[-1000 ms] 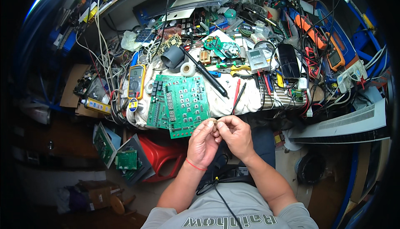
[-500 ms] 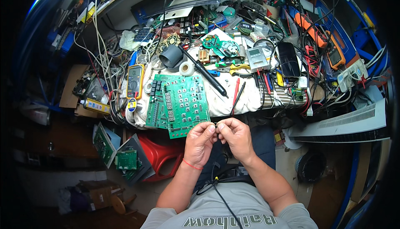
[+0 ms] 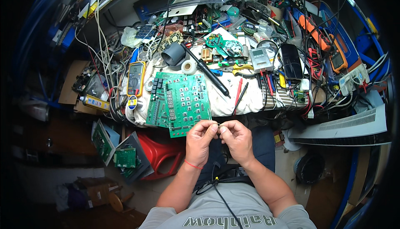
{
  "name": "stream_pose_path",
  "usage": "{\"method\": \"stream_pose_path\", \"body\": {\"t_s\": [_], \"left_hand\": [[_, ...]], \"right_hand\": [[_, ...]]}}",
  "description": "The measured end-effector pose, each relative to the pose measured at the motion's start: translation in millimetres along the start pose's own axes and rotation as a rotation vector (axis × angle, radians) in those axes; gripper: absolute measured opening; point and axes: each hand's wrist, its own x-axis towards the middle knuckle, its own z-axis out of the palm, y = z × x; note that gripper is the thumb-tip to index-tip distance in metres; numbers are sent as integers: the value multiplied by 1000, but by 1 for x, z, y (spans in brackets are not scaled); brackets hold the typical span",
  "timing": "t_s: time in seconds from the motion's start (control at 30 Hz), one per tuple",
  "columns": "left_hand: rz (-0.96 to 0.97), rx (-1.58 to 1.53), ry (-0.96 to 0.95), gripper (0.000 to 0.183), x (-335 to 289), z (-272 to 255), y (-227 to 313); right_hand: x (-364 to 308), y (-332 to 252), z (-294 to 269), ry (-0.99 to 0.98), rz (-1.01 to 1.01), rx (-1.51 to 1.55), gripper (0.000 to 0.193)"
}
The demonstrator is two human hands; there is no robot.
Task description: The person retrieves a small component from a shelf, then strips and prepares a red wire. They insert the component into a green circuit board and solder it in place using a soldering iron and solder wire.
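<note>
Tiny dark part (image 3: pixel 219 125), held up in the air just off the front edge of the cloth-covered desk (image 3: pixel 223 109), a bit right of the green circuit board (image 3: pixel 189 118) that pokes out past that edge. So little of it shows that I can't make out what it actually is.

My left grip (image 3: pixel 198 141) and right grip (image 3: pixel 238 140) are both pinched onto it, almost touching each other.

Handling-wise, I'd bet it weighs next to nothing, so holding it up is no drama; the hassle is barely feeling it's there. Stiff or bendy? No clue from here, since I'm covering most of it. I'd treat it as fragile to be safe: light pinch, one side per grip, no hard twisting. If it's smooth it could squirt out, and with my legs (image 3: pixel 263 145) down there instead of the desk, it'd be a pain to find. Best hold imo is right at the two ends, leaving the middle showing, with just enough squeeze that it doesn't roll.
</note>
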Motion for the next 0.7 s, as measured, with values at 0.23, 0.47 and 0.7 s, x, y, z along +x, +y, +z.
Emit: {"method": "stream_pose_path", "body": {"t_s": [0.23, 0.47, 0.7], "left_hand": [[33, -63, -111, 11, 1, -4, 4], [32, -45, -58, 9, -3, 2, 1], [84, 81, -70, 11, 0, -5, -2]], "right_hand": [[2, 1, -5, -85, 31, 88, 15], [1, 6, -5, -53, 12, 204, 17], [4, -5, -13, -178, 29, -11, 16]]}}
